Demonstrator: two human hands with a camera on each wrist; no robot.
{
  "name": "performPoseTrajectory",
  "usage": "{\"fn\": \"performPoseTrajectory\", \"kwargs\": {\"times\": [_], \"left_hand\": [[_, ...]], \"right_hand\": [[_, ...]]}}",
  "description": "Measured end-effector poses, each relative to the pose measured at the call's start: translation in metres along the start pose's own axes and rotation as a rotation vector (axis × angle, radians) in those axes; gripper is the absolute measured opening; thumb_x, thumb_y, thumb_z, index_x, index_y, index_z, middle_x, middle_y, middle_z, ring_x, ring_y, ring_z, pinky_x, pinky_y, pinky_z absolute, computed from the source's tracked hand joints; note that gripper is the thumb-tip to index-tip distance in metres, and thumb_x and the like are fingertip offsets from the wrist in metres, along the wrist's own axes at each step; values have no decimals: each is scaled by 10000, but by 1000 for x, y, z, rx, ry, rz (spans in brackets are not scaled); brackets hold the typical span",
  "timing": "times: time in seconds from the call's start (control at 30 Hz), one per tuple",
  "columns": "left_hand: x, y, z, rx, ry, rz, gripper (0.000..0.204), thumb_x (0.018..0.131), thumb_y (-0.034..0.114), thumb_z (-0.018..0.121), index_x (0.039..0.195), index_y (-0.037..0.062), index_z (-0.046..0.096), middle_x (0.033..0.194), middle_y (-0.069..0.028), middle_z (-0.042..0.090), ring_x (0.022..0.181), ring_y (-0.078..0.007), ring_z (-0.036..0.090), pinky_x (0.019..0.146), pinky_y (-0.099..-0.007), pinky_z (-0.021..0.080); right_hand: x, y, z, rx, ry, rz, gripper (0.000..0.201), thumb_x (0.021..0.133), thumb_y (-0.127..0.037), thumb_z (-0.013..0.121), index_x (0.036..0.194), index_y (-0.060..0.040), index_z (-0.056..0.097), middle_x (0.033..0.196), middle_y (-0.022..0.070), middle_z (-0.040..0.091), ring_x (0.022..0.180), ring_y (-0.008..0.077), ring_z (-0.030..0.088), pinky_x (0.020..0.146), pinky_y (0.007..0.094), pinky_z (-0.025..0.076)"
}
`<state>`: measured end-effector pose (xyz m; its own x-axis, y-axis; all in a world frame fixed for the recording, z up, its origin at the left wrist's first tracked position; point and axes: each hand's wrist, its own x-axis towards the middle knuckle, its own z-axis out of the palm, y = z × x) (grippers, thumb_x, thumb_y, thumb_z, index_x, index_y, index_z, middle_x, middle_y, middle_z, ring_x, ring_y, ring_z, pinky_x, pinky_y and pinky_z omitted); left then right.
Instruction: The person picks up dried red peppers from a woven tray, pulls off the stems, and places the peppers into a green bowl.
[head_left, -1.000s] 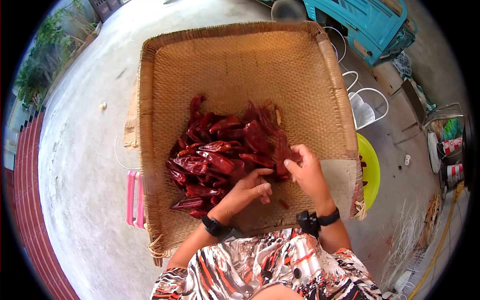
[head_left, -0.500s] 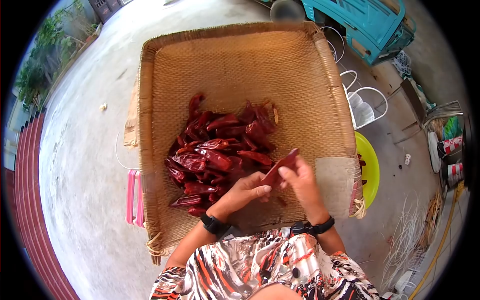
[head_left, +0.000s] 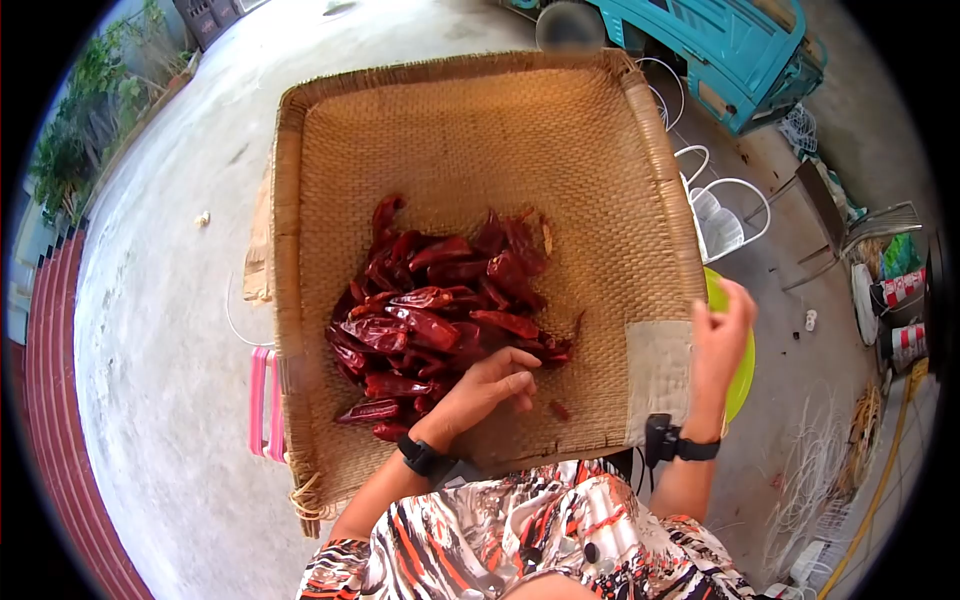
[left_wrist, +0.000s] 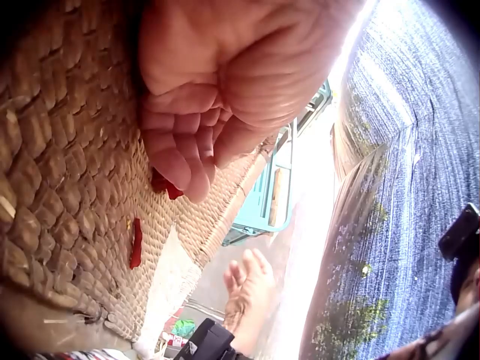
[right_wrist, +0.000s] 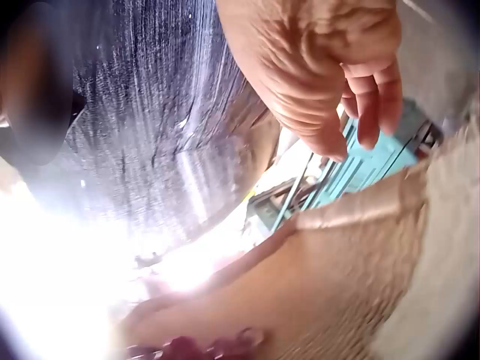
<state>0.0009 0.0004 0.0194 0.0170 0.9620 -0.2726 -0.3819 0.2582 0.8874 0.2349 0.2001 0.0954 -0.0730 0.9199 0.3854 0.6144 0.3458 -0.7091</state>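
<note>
A heap of dried red chili peppers [head_left: 420,310] lies in a woven basket tray [head_left: 480,140]. My left hand [head_left: 487,388] rests at the near right side of the heap, its fingers loosely bent. In the left wrist view a bit of red pepper [left_wrist: 166,184] shows behind those fingertips, and the palm is bare. Over the tray's right edge is my right hand [head_left: 724,330], partly covering a yellow-green basin [head_left: 742,385] beyond the rim. Its fingers [right_wrist: 367,112] hang down with nothing between them in the right wrist view.
A small red pepper piece [head_left: 559,410] lies on the weave near me. A pale patch [head_left: 655,370] covers the tray's right near corner. To the right stand a white bucket [head_left: 722,230] and a chair [head_left: 825,215]; a teal vehicle [head_left: 710,60] is behind. A pink-striped stool [head_left: 266,405] stands left.
My right hand took a chili pepper from the heap's right side, brought it to the left hand, then moved right over the tray's edge. The pepper no longer shows in it. The left hand stayed put.
</note>
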Motion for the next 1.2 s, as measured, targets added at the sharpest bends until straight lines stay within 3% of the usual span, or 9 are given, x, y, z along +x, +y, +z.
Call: {"fn": "performPoseTrajectory", "kwargs": {"times": [0.13, 0.23, 0.43, 0.5, 0.6, 0.63, 0.7, 0.9, 1.2], "left_hand": [[0, 1, 1, -28, 4, -12, 302, 985, 215, 566, 1222, 31, 527, 918, -5, 614, 796, -78, 601, 768, -224, 489], [1, -2, -1, -25, 5, -13, 305, 992, 213, 549, 1234, 30, 516, 931, -27, 604, 802, -99, 616, 757, -242, 510], [-1, 0, -1, -44, -4, -24, 317, 998, 215, 537, 1249, 26, 500, 934, -42, 596, 802, -117, 625, 746, -257, 526], [-1, -2, -2, -59, -9, -32, 319, 999, 217, 535, 1251, 25, 498, 935, -44, 596, 802, -119, 625, 743, -257, 526], [-1, -2, -2, -73, -17, -25, 342, 996, 226, 542, 1266, 25, 481, 937, -46, 597, 797, -120, 624, 739, -259, 523], [-1, -2, -1, -83, -12, -16, 355, 994, 231, 546, 1273, 24, 473, 937, -46, 597, 796, -120, 623, 738, -260, 522], [-1, -1, 0, -103, -1, 7, 382, 991, 240, 555, 1288, 21, 456, 939, -47, 598, 793, -120, 621, 735, -261, 520], [-3, 4, 6, -123, 37, 71, 319, 989, 256, 561, 1205, 37, 477, 931, -35, 601, 792, -119, 619, 729, -265, 519], [-1, -1, 6, -20, -19, 77, 245, 980, 290, 575, 1027, 51, 555, 889, -2, 603, 772, -82, 594, 705, -249, 506]], "right_hand": [[-17, -61, 62, 33, -458, -185, 302, 863, -163, 644, 1159, -121, 599, 1146, 104, 604, 903, 265, 646, 759, 357, 523], [-15, -72, 118, -57, -497, -402, 353, 856, -194, 658, 1188, -137, 553, 1147, 124, 617, 1007, 337, 621, 813, 427, 516], [-10, -65, 171, -32, -603, -344, 386, 822, -141, 689, 1184, -108, 558, 1117, 151, 635, 980, 331, 631, 808, 420, 512], [-12, -58, 169, -35, -549, -362, 388, 824, -142, 691, 1180, -89, 546, 1079, 143, 647, 871, 311, 660, 750, 415, 527], [-11, -53, 138, 339, -699, -57, 321, 848, -109, 674, 1137, -43, 553, 947, 114, 673, 742, 213, 657, 690, 341, 528], [-15, -54, 129, 606, -734, 100, 213, 882, -97, 653, 1058, -17, 564, 849, 63, 664, 683, 118, 616, 645, 270, 512], [-25, -63, 99, 862, -830, 315, 152, 898, -97, 651, 1007, -34, 565, 886, 36, 656, 739, 85, 609, 646, 249, 505], [-81, -54, 77, 878, -1031, 329, 142, 886, -63, 669, 991, -47, 574, 908, -3, 636, 825, 60, 593, 722, 239, 507], [-85, -62, 66, 494, -889, -23, 198, 843, -97, 710, 1002, -36, 608, 856, 42, 628, 812, 113, 609, 735, 272, 496]]}}
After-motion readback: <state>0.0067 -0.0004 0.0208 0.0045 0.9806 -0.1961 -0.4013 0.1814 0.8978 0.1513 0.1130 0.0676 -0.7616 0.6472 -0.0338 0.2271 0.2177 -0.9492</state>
